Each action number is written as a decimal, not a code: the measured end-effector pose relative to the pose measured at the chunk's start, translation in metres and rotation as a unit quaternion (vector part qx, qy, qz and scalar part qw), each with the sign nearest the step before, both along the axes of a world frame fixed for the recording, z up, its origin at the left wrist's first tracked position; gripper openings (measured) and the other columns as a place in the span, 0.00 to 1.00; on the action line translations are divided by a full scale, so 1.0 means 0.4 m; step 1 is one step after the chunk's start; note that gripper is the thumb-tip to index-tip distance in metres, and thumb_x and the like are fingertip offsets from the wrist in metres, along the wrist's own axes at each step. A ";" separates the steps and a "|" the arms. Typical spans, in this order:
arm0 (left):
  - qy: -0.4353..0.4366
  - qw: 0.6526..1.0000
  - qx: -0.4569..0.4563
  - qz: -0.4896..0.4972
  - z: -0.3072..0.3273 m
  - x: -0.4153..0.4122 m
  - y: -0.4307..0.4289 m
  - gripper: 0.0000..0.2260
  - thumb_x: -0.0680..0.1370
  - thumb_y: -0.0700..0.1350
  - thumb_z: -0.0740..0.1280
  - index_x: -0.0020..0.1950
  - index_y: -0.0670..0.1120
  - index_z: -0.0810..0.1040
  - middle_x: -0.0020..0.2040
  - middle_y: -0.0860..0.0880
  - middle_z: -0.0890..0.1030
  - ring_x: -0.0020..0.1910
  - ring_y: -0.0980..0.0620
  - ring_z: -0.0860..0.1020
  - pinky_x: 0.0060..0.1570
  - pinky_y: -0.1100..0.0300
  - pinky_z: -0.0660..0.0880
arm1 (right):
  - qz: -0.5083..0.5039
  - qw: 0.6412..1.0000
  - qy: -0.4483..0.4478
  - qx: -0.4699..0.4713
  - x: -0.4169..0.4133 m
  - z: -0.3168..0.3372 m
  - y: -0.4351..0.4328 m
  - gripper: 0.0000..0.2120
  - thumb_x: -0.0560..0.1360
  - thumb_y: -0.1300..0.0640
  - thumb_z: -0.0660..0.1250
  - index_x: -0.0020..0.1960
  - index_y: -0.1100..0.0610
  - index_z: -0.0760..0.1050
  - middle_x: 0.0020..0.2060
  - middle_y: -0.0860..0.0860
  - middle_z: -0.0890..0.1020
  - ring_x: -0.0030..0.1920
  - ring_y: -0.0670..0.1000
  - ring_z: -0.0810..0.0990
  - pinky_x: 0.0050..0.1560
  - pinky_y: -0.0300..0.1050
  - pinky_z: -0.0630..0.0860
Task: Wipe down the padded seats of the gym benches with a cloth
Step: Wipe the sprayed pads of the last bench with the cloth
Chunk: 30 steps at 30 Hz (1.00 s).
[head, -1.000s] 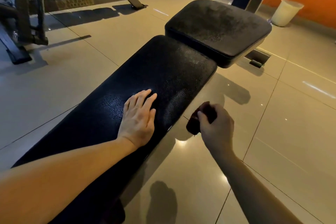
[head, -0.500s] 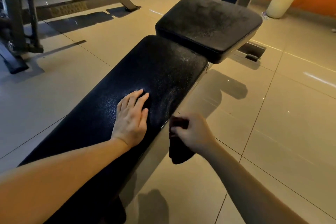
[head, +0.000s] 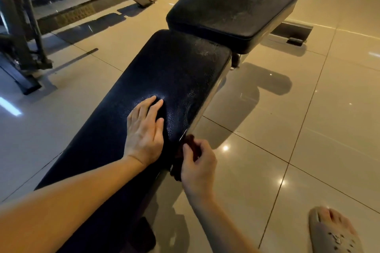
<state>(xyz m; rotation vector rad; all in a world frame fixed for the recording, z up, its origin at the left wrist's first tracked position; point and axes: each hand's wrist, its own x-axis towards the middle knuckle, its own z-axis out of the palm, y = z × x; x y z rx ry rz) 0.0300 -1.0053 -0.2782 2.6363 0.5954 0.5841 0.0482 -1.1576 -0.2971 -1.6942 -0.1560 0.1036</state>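
Cloth (head: 185,156), dark and bunched, is pinched in the right hand (head: 198,167) against the bench pad (head: 164,72) edge. Left hand (head: 145,129) lies flat beside it, fingers straight on the pad.

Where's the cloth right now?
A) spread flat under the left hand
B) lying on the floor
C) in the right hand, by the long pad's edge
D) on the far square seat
C: the right hand pinches the dark cloth beside the long pad, while the left hand lies flat on bare padding.
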 end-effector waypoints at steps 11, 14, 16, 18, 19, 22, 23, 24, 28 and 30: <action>-0.013 1.000 0.007 -0.002 -0.003 -0.001 -0.005 0.22 0.82 0.48 0.57 0.76 0.49 0.67 0.76 0.52 0.66 0.76 0.52 0.62 0.76 0.44 0.59 | -0.066 0.997 -0.033 0.001 0.129 -0.002 0.026 0.08 0.76 0.62 0.70 0.42 0.51 0.74 0.33 0.43 0.76 0.35 0.37 0.74 0.37 0.39 0.70; -0.013 1.000 0.009 -0.002 -0.004 0.001 -0.001 0.22 0.81 0.48 0.57 0.76 0.50 0.67 0.76 0.52 0.66 0.76 0.51 0.62 0.75 0.42 0.60 | -0.009 1.000 -0.016 0.005 -0.024 -0.043 0.012 0.05 0.75 0.60 0.68 0.44 0.51 0.76 0.35 0.45 0.79 0.37 0.45 0.78 0.38 0.50 0.77; -0.011 1.000 0.008 -0.001 -0.001 0.005 -0.003 0.22 0.82 0.49 0.57 0.76 0.50 0.67 0.76 0.52 0.66 0.76 0.52 0.62 0.76 0.44 0.59 | -0.018 0.999 -0.048 -0.007 0.038 -0.024 0.015 0.05 0.74 0.62 0.67 0.43 0.53 0.76 0.35 0.47 0.79 0.36 0.48 0.77 0.37 0.51 0.75; -0.007 1.000 0.015 0.000 -0.003 0.007 -0.004 0.22 0.82 0.49 0.56 0.76 0.50 0.67 0.76 0.52 0.65 0.76 0.52 0.61 0.76 0.46 0.57 | -0.048 0.996 -0.060 -0.035 0.169 0.014 0.023 0.06 0.76 0.63 0.67 0.43 0.53 0.75 0.34 0.47 0.77 0.36 0.50 0.77 0.38 0.49 0.74; -0.005 1.000 0.018 0.003 -0.004 0.004 -0.006 0.22 0.82 0.49 0.56 0.76 0.50 0.67 0.76 0.52 0.66 0.76 0.52 0.61 0.77 0.47 0.57 | -0.054 0.996 -0.058 -0.044 0.227 0.034 0.022 0.05 0.77 0.62 0.67 0.44 0.54 0.76 0.35 0.46 0.77 0.38 0.50 0.78 0.41 0.49 0.75; -0.005 1.000 0.023 0.003 -0.005 0.002 -0.008 0.22 0.82 0.49 0.55 0.76 0.49 0.67 0.75 0.51 0.66 0.75 0.52 0.62 0.77 0.47 0.58 | -0.070 0.995 -0.066 -0.030 0.233 0.038 0.026 0.03 0.78 0.61 0.68 0.46 0.56 0.76 0.37 0.47 0.79 0.39 0.49 0.77 0.42 0.46 0.73; -0.006 1.000 0.024 0.002 -0.005 0.002 -0.010 0.22 0.82 0.49 0.55 0.76 0.49 0.67 0.75 0.51 0.66 0.75 0.52 0.62 0.76 0.46 0.58 | -0.065 0.996 -0.063 -0.015 0.178 0.026 0.025 0.03 0.77 0.61 0.69 0.46 0.56 0.76 0.37 0.47 0.79 0.38 0.48 0.76 0.40 0.45 0.72; -0.006 1.000 0.024 0.003 -0.003 0.003 -0.009 0.22 0.82 0.49 0.55 0.76 0.50 0.67 0.75 0.51 0.66 0.75 0.52 0.62 0.76 0.46 0.58 | -0.051 0.997 -0.056 -0.002 0.115 0.016 0.024 0.03 0.77 0.61 0.69 0.45 0.55 0.76 0.36 0.47 0.79 0.37 0.47 0.76 0.38 0.45 0.72; -0.004 1.000 0.026 0.006 -0.004 0.007 -0.008 0.22 0.82 0.49 0.56 0.76 0.50 0.67 0.75 0.52 0.66 0.75 0.53 0.62 0.77 0.47 0.57 | -0.045 0.999 -0.025 0.010 0.066 -0.006 0.024 0.07 0.75 0.61 0.69 0.42 0.51 0.74 0.31 0.44 0.77 0.33 0.46 0.76 0.37 0.49 0.75; -0.004 0.999 0.033 0.007 -0.002 0.008 -0.010 0.21 0.82 0.49 0.56 0.76 0.50 0.67 0.75 0.52 0.66 0.75 0.52 0.62 0.76 0.48 0.57 | -0.070 0.997 -0.019 -0.005 0.166 0.010 0.031 0.08 0.76 0.62 0.69 0.42 0.52 0.74 0.32 0.42 0.76 0.35 0.46 0.74 0.41 0.48 0.74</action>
